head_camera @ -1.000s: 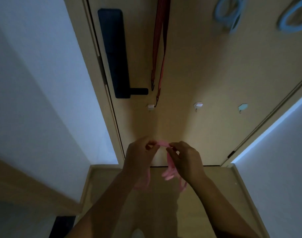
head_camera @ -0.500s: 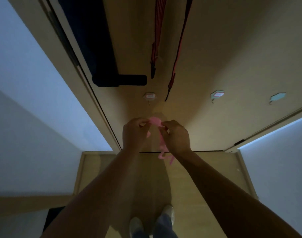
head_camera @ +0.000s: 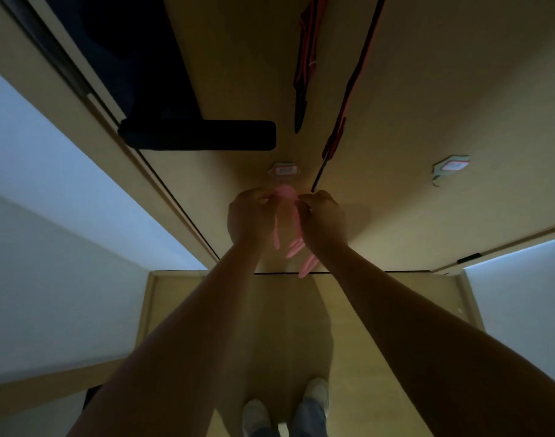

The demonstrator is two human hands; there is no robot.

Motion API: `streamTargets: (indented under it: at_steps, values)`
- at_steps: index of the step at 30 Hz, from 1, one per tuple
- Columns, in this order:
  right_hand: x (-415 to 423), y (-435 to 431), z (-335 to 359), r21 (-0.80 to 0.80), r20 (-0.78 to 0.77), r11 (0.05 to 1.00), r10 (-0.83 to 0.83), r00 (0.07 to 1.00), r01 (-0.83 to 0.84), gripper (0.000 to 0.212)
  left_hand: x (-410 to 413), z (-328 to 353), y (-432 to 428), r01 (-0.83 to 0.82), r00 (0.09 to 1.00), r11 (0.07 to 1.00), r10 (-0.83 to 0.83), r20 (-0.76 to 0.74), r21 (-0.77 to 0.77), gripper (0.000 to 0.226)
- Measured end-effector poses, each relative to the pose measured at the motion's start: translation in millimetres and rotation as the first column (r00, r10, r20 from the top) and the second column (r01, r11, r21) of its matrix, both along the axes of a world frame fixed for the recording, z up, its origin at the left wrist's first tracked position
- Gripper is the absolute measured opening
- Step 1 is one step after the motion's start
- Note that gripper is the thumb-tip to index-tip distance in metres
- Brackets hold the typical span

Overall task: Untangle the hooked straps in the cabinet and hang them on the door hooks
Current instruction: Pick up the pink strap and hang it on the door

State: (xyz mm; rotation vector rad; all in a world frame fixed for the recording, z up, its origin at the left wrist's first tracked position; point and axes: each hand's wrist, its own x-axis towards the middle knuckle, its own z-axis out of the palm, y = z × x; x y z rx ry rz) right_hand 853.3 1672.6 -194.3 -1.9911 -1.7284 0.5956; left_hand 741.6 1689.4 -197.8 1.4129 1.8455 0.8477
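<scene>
Door (head_camera: 443, 89): pale wood, bearing a black lever handle (head_camera: 207, 135).
Red-and-black strap (head_camera: 306, 58): hangs down the door, ends just above the hands.
Left hand (head_camera: 251, 216): fingers curled, pinching the pink strap's top.
Right hand (head_camera: 325, 219): fingers curled, pinching the same strap.
Pink strap (head_camera: 293, 216): held up between both hands, loose ends dangling between the wrists.
Door hook (head_camera: 284, 170): just above the strap's top; contact cannot be told.

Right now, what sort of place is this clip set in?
Likely a home hallway, at a wooden door: its dark lever handle, stick-on hooks on it, and a red strap hanging there.
</scene>
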Motion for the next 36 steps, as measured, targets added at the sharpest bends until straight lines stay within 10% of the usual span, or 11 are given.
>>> streamTargets:
  at_steps: [17,24,36]
  values:
    - [-2.7,-23.7,-11.9,-0.194,-0.112,0.971,-0.166,0.98,0.143,0.035,0.0,-4.3,-19.7,0.066,0.994,0.991,-0.075,-0.08,-0.113,0.034]
    - [6.0,-68.0,12.6,-0.124,-0.226,0.959,-0.277,0.934,0.255,0.021,9.1,10.1,-89.8,0.356,0.933,0.901,-0.359,0.037,-0.249,0.031]
    - [49.5,-126.7,77.9,-0.014,-0.367,0.92,-0.368,0.854,0.391,0.024,60.9,76.9,-139.2,0.62,0.784,0.785,-0.62,-0.027,-0.004,0.031]
